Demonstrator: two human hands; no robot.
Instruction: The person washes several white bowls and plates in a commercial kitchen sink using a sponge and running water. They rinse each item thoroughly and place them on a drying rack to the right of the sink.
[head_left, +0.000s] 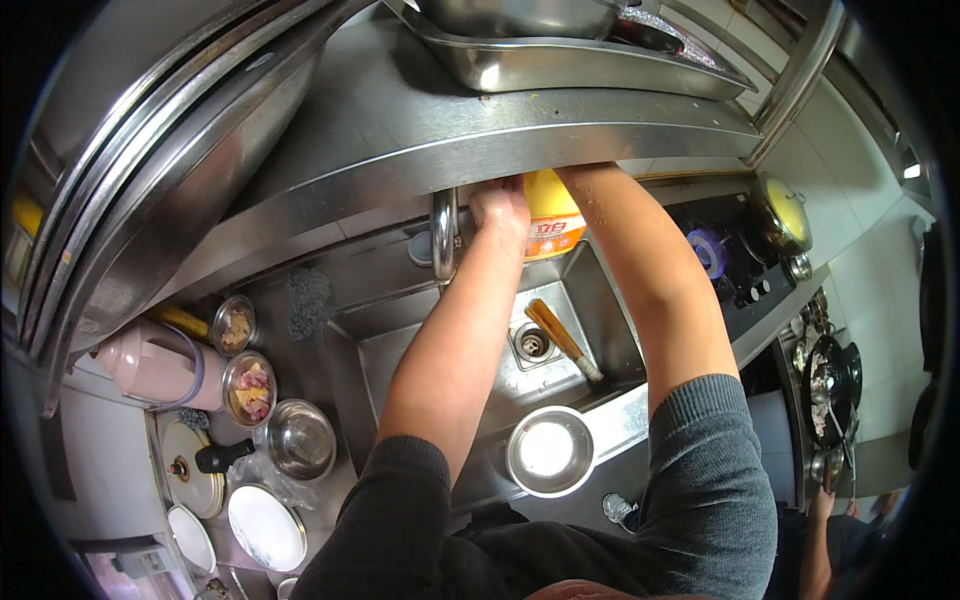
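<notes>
My left hand (501, 204) is raised against the left side of a yellow plastic detergent bottle (555, 217), beside the chrome faucet (445, 236); its fingertips are hidden. My right forearm reaches up along the bottle's right side, and that hand is out of view behind the metal shelf (480, 154). The bottle's top is hidden by the shelf too. Below my arms lies a stainless steel sink (405, 367) with a bamboo brush (559, 334) beside its drain (534, 343). A round metal bowl (550, 451) rests at the sink's near edge.
Left of the sink stand bowls of food (250, 388), a metal bowl (300, 440), a pink thermos (165, 365) and plates (268, 527). To the right are a lit gas burner (705, 253), a pot (780, 214) and a wok (829, 390). Another person's forearm (817, 540) shows at lower right.
</notes>
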